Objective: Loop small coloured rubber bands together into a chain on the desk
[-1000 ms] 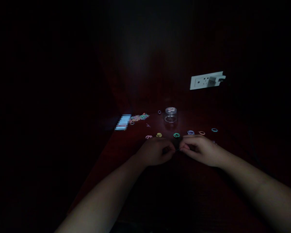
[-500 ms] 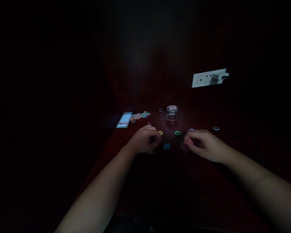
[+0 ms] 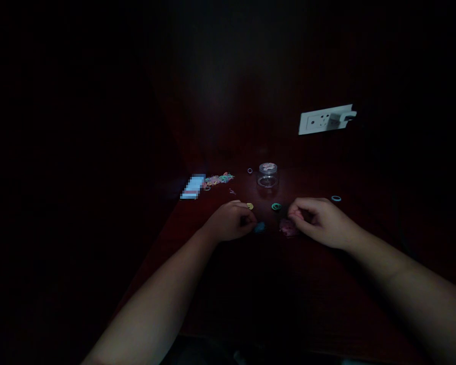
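My left hand (image 3: 233, 220) is closed in a pinch beside a small blue heap of bands (image 3: 260, 226); whatever its fingertips hold is too small to make out. A yellow band cluster (image 3: 250, 206) lies just beyond its fingers. My right hand (image 3: 317, 220) is pinched too, at the edge of a pink-purple heap of bands (image 3: 288, 227), and its fingertip contents cannot be made out. Between the hands, slightly farther off, lie green rubber bands (image 3: 276, 207). A mixed pile of coloured rubber bands (image 3: 219, 180) is spread toward the back left.
A clear lidded jar (image 3: 268, 176) stands at the back of the dark red table (image 3: 228, 299). A lit phone (image 3: 193, 186) lies at the left edge. One blue ring (image 3: 336, 198) lies at right, a pale ring (image 3: 250, 171) near the jar. A socket with a plug (image 3: 325, 120) is on the wall.
My left hand has moved slightly right, toward the blue heap. My right hand has lifted a little off the pink-purple heap, which now shows more. The view has shifted slightly.
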Tool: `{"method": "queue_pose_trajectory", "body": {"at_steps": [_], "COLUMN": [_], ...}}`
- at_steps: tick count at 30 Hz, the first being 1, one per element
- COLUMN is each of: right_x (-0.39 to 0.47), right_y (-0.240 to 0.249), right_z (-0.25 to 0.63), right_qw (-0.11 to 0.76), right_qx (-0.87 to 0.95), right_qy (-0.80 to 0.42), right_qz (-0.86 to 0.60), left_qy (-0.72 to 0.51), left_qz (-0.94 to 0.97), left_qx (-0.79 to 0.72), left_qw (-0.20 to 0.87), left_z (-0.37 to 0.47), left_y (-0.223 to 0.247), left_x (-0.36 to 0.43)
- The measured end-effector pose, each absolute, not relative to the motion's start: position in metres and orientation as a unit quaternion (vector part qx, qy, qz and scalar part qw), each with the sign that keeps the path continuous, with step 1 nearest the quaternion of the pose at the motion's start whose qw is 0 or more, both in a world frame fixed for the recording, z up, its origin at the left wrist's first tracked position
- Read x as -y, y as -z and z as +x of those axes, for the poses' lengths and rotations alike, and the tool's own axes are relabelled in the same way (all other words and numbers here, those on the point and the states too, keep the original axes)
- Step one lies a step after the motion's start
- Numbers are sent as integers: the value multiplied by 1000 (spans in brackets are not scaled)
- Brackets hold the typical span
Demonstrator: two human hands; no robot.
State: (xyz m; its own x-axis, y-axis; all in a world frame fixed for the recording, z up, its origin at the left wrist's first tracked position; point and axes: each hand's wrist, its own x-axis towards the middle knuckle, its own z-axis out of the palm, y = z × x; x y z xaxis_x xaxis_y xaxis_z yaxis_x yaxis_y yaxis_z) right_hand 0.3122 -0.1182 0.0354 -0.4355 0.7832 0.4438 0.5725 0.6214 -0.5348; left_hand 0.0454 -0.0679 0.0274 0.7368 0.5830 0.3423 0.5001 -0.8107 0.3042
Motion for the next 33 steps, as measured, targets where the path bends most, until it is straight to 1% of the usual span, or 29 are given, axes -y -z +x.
{"method": "queue_pose_trajectory", "body": {"at_steps": [5,11,13,16,18,22,27,33], "right_x": [117,118,118,118,118,117,117,117], "right_y": [-34,-33,-34,-34,-35,-36,-36,-38], "right_z": [312,314,315,314,313,311,310,313], "right_qw": [346,352,354,356,360,363,365,383], "right_qx": [832,832,832,832,830,825,823,814], "right_qy": [-154,-158,-155,-140,-132,-131,-121,-97], "right_qz": [-405,-399,-399,-401,-406,-413,-418,-426], "left_qy": [-201,-234,-278,-335,-319,-279,-237,-226], "left_qz": [928,920,889,807,779,774,794,808], "left_qx": [-295,-301,-356,-485,-539,-566,-556,-541], "left_qw": [103,88,67,44,44,56,66,65], "left_z": [46,35,26,11,3,-1,2,2], "left_y": [-29,-28,-23,-11,-1,14,19,20], "left_x": [69,60,47,21,5,-12,-13,-13]}}
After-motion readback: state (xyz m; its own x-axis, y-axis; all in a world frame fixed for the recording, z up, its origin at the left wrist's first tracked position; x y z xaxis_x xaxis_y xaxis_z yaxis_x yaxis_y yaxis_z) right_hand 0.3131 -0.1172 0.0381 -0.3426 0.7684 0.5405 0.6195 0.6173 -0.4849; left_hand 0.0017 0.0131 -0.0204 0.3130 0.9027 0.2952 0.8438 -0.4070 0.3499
